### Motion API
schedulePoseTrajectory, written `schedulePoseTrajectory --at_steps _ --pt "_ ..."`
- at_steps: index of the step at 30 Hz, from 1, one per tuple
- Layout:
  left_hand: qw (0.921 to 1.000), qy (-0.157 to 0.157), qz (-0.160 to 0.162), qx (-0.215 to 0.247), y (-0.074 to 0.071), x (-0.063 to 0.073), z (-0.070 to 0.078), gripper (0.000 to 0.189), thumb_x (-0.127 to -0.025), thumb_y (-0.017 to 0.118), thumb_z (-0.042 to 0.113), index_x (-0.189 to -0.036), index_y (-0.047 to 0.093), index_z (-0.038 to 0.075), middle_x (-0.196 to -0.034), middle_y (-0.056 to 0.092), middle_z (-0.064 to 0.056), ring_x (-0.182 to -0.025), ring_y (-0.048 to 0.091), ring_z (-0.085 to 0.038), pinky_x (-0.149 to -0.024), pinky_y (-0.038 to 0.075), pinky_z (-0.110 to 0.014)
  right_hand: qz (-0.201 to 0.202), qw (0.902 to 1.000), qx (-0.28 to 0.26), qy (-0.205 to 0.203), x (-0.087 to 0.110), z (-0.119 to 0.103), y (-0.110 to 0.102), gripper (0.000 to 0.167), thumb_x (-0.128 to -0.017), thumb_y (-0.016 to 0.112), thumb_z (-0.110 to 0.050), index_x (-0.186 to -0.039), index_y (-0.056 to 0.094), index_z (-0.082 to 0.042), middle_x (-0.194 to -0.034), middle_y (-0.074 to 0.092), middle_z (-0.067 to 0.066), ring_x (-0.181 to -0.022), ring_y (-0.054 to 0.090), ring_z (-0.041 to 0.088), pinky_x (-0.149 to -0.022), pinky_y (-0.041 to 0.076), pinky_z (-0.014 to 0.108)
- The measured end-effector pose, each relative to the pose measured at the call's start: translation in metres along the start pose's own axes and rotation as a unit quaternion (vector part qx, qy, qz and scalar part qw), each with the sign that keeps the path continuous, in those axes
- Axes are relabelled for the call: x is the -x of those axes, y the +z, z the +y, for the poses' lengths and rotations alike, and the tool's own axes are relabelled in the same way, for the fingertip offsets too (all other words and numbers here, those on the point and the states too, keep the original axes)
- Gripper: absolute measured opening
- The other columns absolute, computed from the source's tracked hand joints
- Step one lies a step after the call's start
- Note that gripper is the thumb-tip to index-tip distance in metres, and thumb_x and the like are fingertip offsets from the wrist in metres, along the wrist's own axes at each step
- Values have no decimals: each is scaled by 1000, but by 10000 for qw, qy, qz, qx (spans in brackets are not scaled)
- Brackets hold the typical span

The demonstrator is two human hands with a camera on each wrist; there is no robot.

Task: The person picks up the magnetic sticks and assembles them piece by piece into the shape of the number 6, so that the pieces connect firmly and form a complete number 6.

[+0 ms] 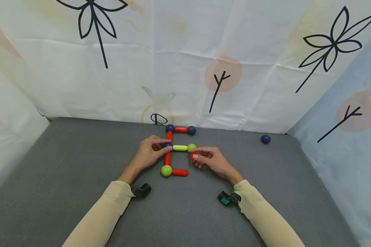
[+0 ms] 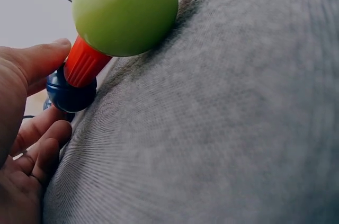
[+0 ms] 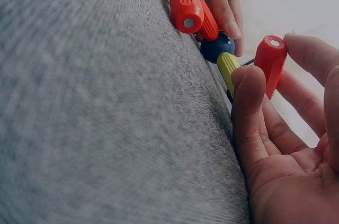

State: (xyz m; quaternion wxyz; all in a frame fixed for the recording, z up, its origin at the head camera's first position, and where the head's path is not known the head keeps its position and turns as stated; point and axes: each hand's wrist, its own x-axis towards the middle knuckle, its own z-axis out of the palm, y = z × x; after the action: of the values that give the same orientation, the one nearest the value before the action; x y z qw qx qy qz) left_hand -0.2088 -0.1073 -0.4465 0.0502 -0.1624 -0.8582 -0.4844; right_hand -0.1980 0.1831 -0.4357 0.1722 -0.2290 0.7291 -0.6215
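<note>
On the grey table lies a flat shape of magnetic rods and balls. My left hand (image 1: pixel 148 151) pinches the blue ball (image 2: pixel 71 94) at its middle left between thumb and fingers. A yellow-green rod (image 1: pixel 180 148) runs right from that ball to a green ball (image 1: pixel 191 147). My right hand (image 1: pixel 214 161) holds a red magnetic rod (image 3: pixel 270 65) just below this green ball; whether the two touch is hidden by the fingers. Nearer me, another green ball (image 1: pixel 166 171) joins a red rod (image 1: pixel 167 158) above it and a red rod (image 1: pixel 180 172) pointing right.
At the far end of the shape, a blue ball (image 1: pixel 170 128), a red rod (image 1: pixel 181 129) and a second blue ball (image 1: pixel 191 130) form a row. A loose blue ball (image 1: pixel 265 139) lies at the back right. Behind the table hangs a patterned white cloth (image 1: pixel 179 85).
</note>
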Motion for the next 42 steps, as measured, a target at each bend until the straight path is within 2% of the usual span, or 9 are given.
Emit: schedulePoseTrajectory --at_steps 5,9,14,16,19,25,31,36,42 --pt "10000 32 -62 -38 -3 2 5 36 -91 79 30 -122 76 12 -110 57 -9 -87 55 -22 -76 46 -37 -18 10000 26 20 -1 1 1 35 -101 65 -11 -131 64 5 -101 71 20 -77 65 19 -71 57 31" --pt "9992 263 -289 -123 -8 6 11 33 -91 80 27 -120 77 12 -96 57 -4 -77 52 -19 -69 43 -33 -12 10000 38 35 -2 1 1 34 -101 65 -11 -131 64 5 -100 70 19 -77 65 19 -71 57 31" --pt "9907 471 -1275 -108 -17 14 19 31 -90 80 32 -116 78 15 -76 57 5 -64 51 -16 -58 41 -28 -17 10000 57 24 -1 1 1 34 -101 65 -11 -132 64 4 -100 70 18 -77 65 19 -72 57 31" --pt "9844 501 -1676 -167 -19 18 21 33 -90 80 37 -116 79 17 -75 57 6 -64 51 -14 -58 42 -27 -29 10000 57 10 -1 1 1 34 -101 64 -10 -132 64 5 -100 70 18 -77 65 19 -72 57 31" --pt "9769 530 -2021 -441 -21 25 24 37 -88 80 44 -117 79 21 -79 58 8 -68 53 -12 -61 44 -27 -42 10000 53 -15 -1 1 1 34 -101 64 -10 -132 64 5 -100 70 17 -77 65 19 -72 57 31" --pt "9693 611 -2212 -887 -20 30 30 41 -84 82 48 -117 78 23 -83 58 11 -71 53 -10 -61 44 -26 -39 10000 47 -42 0 1 0 33 -101 64 -9 -131 64 5 -100 70 18 -77 65 19 -71 57 31" --pt "9632 728 -2328 -1133 -20 30 33 35 -87 80 46 -115 79 25 -82 59 13 -69 53 -7 -60 44 -26 -32 10000 32 -47 0 2 0 33 -100 65 -8 -131 64 6 -100 70 17 -77 65 18 -71 57 31" --pt "9610 848 -2400 -1085 -21 29 33 30 -90 79 41 -115 79 24 -81 59 13 -68 52 -7 -60 45 -26 -34 10000 10 -71 0 1 0 34 -100 65 -7 -131 64 7 -99 70 16 -76 64 18 -71 56 31" --pt "9642 928 -2371 -740 -20 29 29 28 -90 79 39 -115 79 25 -79 57 10 -69 51 -9 -61 44 -26 -31 10000 19 -71 0 1 -1 34 -100 65 -7 -131 64 7 -98 70 14 -76 64 18 -71 56 30"
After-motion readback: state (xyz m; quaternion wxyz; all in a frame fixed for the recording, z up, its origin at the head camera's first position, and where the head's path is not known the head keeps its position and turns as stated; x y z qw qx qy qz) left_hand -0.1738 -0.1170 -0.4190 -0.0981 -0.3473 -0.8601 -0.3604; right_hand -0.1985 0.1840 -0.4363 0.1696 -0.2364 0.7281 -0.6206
